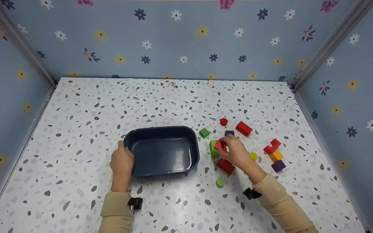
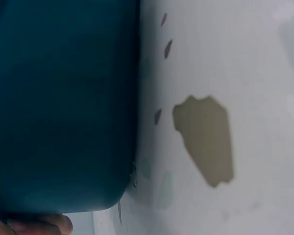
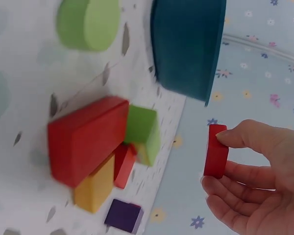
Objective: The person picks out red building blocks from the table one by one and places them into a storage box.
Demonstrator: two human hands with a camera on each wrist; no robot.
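Note:
A dark blue rectangular bin (image 1: 160, 157) stands on the speckled table, nothing inside it. My left hand (image 1: 121, 160) grips its left rim; in the left wrist view a few fingertips (image 2: 44, 225) show at the bin's (image 2: 63, 107) edge. Between thumb and fingers, my right hand (image 1: 236, 152) pinches a small red block (image 1: 219, 145), held above the other blocks. The right wrist view shows that red block (image 3: 216, 151) in the right hand (image 3: 264, 171), off the table. Below it lie a large red block (image 3: 88, 139), a green one (image 3: 142, 132) and a yellow one (image 3: 95, 188).
Around the right hand lie a green cube (image 1: 204, 132), a red round piece (image 1: 223, 121), a red block (image 1: 244, 128) and a light green round piece (image 1: 220, 182). Farther right are a red notched piece (image 1: 272, 146), an orange block (image 1: 276, 156) and a purple one (image 1: 278, 166). Flowered walls surround the table.

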